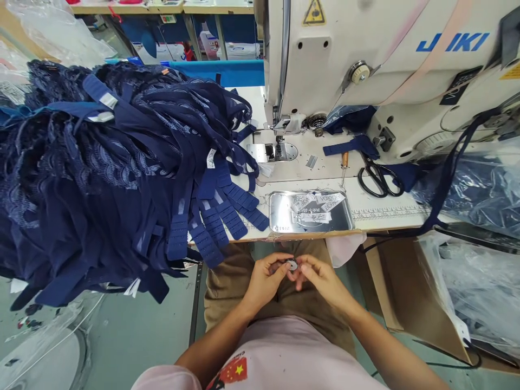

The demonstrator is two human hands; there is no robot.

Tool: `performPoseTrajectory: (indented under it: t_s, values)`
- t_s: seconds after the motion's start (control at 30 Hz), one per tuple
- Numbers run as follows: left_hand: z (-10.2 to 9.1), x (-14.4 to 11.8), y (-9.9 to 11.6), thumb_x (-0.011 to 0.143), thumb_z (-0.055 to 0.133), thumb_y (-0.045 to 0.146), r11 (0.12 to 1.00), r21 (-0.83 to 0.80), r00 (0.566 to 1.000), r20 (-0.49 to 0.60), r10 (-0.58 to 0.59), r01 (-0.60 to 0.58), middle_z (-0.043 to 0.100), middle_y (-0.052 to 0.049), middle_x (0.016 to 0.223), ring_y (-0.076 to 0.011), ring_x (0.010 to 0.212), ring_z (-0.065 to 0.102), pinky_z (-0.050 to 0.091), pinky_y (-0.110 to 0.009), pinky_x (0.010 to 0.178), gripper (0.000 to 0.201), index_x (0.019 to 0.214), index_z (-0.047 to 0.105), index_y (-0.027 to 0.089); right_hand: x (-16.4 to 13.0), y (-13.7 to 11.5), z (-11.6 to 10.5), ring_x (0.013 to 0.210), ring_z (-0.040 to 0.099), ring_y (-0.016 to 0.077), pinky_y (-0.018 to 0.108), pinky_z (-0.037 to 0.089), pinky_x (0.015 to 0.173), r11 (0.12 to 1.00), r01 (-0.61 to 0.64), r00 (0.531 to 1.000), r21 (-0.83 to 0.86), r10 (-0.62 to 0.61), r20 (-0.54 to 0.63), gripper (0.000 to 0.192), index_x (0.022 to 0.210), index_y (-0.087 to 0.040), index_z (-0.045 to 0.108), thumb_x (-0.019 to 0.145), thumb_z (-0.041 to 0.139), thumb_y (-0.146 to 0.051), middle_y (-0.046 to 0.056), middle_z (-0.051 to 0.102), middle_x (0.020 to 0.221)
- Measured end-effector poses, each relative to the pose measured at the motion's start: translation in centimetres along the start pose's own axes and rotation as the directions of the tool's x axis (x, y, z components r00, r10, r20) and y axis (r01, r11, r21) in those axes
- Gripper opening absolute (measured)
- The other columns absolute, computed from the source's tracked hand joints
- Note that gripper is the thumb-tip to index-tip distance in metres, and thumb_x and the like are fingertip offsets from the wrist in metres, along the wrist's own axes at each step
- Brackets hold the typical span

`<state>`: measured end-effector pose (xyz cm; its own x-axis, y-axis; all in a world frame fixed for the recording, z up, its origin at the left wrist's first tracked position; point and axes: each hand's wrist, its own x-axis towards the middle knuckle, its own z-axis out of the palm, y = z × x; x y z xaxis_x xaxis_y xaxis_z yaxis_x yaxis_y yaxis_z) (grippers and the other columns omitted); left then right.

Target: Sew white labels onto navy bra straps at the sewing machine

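Over my lap, below the table edge, my left hand (265, 279) pinches a small round metal bobbin case (292, 264) between thumb and fingers. From the other side my right hand (324, 277) has its thumb and fingertips closed at the rim of the same piece. Any thread on it is too small to make out. Just above my hands, a shiny metal tray (276, 214) holds white printed labels (312, 208). The sewing machine's needle and presser foot (279, 149) stand over the plate behind the tray.
A big heap of navy lace garments (122, 162) covers the table's left side. Black-handled scissors (379, 179) and a wooden-handled tool (345, 162) lie right of the needle. A cardboard box (426, 303) with plastic bags stands at lower right.
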<state>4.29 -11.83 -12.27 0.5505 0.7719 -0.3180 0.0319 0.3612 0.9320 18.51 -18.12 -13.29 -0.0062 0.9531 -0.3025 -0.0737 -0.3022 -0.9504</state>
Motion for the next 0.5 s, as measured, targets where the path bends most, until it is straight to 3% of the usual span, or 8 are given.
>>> performPoseTrajectory:
  t_s: [0.1, 0.17, 0.27, 0.37, 0.5]
  values:
    - [-0.3, 0.3, -0.1, 0.071, 0.062, 0.034, 0.999, -0.010, 0.999, -0.030, -0.045, 0.045, 0.058, 0.001, 0.056, -0.0116, 0.052, 0.055, 0.043, -0.024, 0.057, 0.027, 0.087, 0.060, 0.013, -0.2, 0.2, -0.4, 0.038, 0.035, 0.0047, 0.021, 0.032, 0.046, 0.989, -0.106, 0.993, 0.102, 0.100, 0.061, 0.033, 0.070, -0.015, 0.054, 0.077, 0.051, -0.047, -0.007, 0.044, 0.046]
    - [-0.5, 0.3, -0.1, 0.071, 0.061, 0.036, 0.997, -0.025, 0.998, 0.011, -0.068, 0.068, 0.058, 0.001, 0.055, -0.0117, 0.053, 0.056, 0.042, -0.024, 0.059, 0.028, 0.087, 0.058, 0.013, -0.3, 0.2, -0.7, 0.038, 0.029, 0.0043, 0.021, 0.032, 0.048, 0.970, -0.104, 0.994, 0.218, 0.109, -0.010, 0.032, 0.068, -0.015, 0.055, 0.076, 0.054, -0.045, -0.010, 0.035, 0.041]
    - [-0.5, 0.0, 0.1, 0.073, 0.060, 0.037, 0.991, -0.100, 0.984, 0.162, -0.074, 0.091, 0.062, -0.002, 0.061, -0.0127, 0.057, 0.059, 0.042, -0.025, 0.065, 0.027, 0.084, 0.056, 0.013, -0.1, 0.0, -0.9, 0.039, 0.026, 0.0047, 0.022, 0.033, 0.050, 0.937, -0.069, 0.986, 0.343, 0.118, -0.122, 0.032, 0.066, -0.015, 0.055, 0.072, 0.059, -0.047, -0.010, 0.031, 0.039]
    - [-0.1, -0.5, 0.1, 0.072, 0.061, 0.038, 0.963, -0.220, 0.955, 0.283, -0.089, 0.155, 0.065, -0.005, 0.074, -0.0130, 0.055, 0.061, 0.042, -0.026, 0.066, 0.026, 0.080, 0.053, 0.014, 0.2, 0.2, -0.3, 0.038, 0.028, 0.0055, 0.022, 0.031, 0.047, 0.942, -0.077, 0.973, 0.327, 0.143, -0.183, 0.039, 0.064, -0.016, 0.054, 0.067, 0.059, -0.054, -0.010, 0.028, 0.038]
    - [0.4, -0.2, -0.9, 0.067, 0.066, 0.042, 0.926, -0.322, 0.942, 0.325, -0.089, 0.198, 0.064, -0.005, 0.073, -0.0139, 0.054, 0.060, 0.045, -0.028, 0.061, 0.037, 0.092, 0.057, 0.015, 1.5, 2.0, 0.9, 0.038, 0.028, 0.0053, 0.020, 0.023, 0.041, 0.981, -0.113, 0.966, 0.155, 0.145, -0.214, 0.047, 0.054, -0.017, 0.046, 0.063, 0.054, -0.062, -0.008, 0.031, 0.041]
